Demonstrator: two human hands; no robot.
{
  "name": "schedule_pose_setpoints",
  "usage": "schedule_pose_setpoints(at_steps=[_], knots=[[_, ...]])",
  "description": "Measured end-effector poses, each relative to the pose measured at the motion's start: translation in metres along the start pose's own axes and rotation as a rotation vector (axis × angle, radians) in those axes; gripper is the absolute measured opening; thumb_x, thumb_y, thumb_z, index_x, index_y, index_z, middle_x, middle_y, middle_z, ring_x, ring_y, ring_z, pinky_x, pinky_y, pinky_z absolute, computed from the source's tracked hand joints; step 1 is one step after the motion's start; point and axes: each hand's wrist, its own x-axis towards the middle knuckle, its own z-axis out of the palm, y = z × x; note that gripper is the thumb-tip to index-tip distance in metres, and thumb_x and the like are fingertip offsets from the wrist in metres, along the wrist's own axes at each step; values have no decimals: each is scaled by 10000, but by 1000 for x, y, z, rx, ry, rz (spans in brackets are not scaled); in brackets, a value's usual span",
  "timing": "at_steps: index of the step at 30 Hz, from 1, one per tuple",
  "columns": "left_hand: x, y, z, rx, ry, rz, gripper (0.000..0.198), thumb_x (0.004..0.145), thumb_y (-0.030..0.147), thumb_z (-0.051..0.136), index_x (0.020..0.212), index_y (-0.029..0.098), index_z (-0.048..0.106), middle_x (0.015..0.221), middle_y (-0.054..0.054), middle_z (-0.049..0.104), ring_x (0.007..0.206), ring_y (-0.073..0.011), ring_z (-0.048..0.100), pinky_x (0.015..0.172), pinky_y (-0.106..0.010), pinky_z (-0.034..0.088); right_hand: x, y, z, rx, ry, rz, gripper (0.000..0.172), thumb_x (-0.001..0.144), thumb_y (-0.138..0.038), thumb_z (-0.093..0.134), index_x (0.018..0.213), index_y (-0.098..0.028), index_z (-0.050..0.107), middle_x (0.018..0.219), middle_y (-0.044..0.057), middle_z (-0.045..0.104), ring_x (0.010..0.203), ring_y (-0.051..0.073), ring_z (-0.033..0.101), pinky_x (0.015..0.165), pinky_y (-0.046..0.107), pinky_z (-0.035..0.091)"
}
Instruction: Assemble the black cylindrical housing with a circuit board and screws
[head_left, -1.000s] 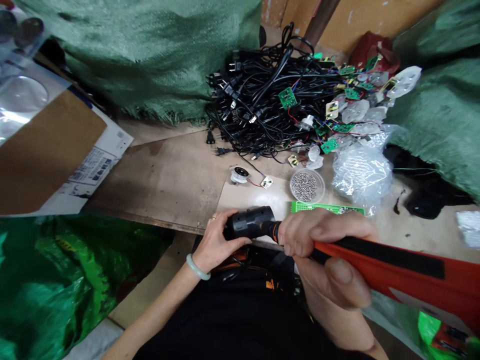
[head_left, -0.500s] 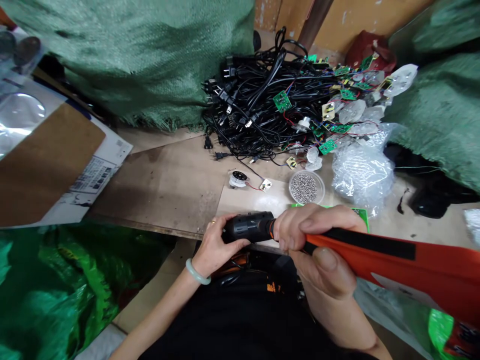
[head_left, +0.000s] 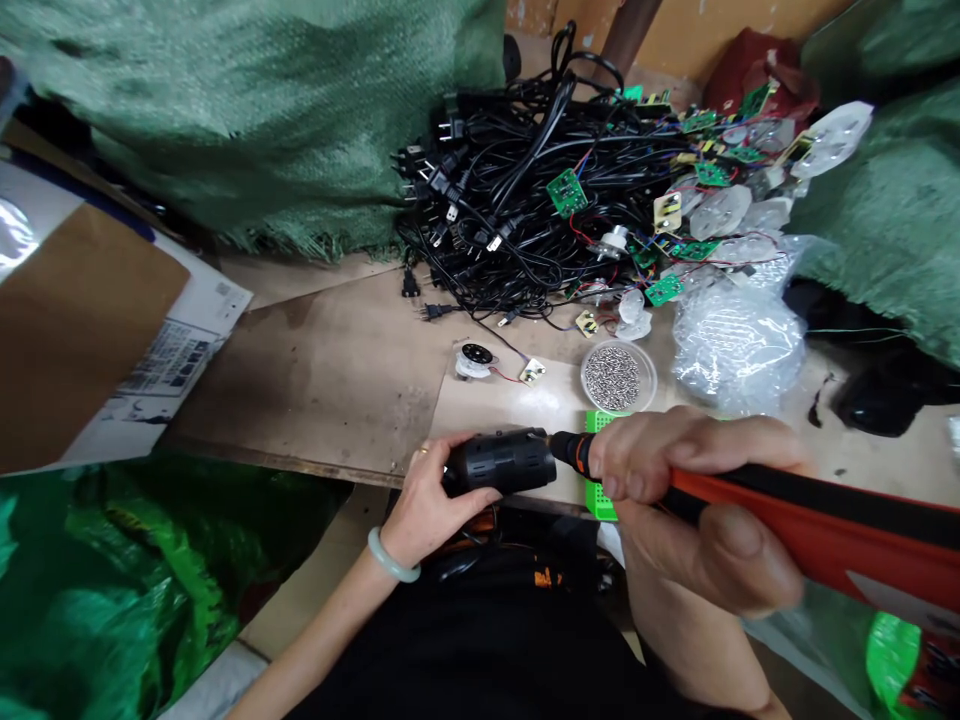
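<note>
Black cylindrical housing (head_left: pixel 506 465) sits near six o'clock in the view, over the bench edge (head_left: pixel 322 465), the left hand (head_left: pixel 431 500) curled round its left end. At three o'clock from it, the right hand (head_left: pixel 660 450) wraps closed around an orange power tool (head_left: pixel 862 550) whose nose meets or nearly meets the housing; contact is unclear. Good work here likely means bracing the housing against twisting and aiming the tip squarely.

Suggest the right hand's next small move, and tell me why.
Perhaps steady the red tool and align its tip with the black cylinder: the right hand points it at the cylinder's end, the left hand grips the cylinder, and whether they touch is unclear.
</note>
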Motion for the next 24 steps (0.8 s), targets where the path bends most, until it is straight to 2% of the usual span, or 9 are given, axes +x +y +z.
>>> schedule_pose_setpoints(at_steps=[4, 9, 17, 24], knots=[[-1, 1, 0, 17, -54, 67, 665, 767, 337, 848, 1353, 235, 551, 1266, -107, 678, 1151, -317, 655, 1006, -516, 528, -1, -1, -12, -4, 14, -4, 155, 905, -332, 753, 987, -206, 718, 640, -22, 584, 524, 158, 570, 516, 345, 523], [0, -1, -3, 4, -117, 135, 603, 841, 375, 793, 1375, 256, 539, 1321, -106, 648, 1211, -305, 644, 1039, -486, 529, -5, -7, -25, -19, 55, -6, 161, 889, -326, 746, 994, -206, 722, 645, -26, 594, 531, 154, 574, 552, 354, 541], [0, -5, -5, 23, -122, 80, 572, 878, 448, 741, 1378, 241, 559, 1316, -107, 676, 1194, -313, 676, 1056, -495, 535, -12, -12, -33, -49, 76, 31, 140, 916, -351, 729, 1029, -271, 705, 670, -23, 592, 547, 164, 571, 542, 354, 542], [-1, -8, -3, 25, -121, 26, 599, 888, 506, 709, 1385, 203, 566, 1340, -148, 671, 1225, -334, 667, 1081, -520, 524, -21, -7, -45, -34, 76, -3, 159, 931, -370, 715, 1073, -302, 700, 699, -12, 597, 566, 173, 590, 529, 348, 537]])
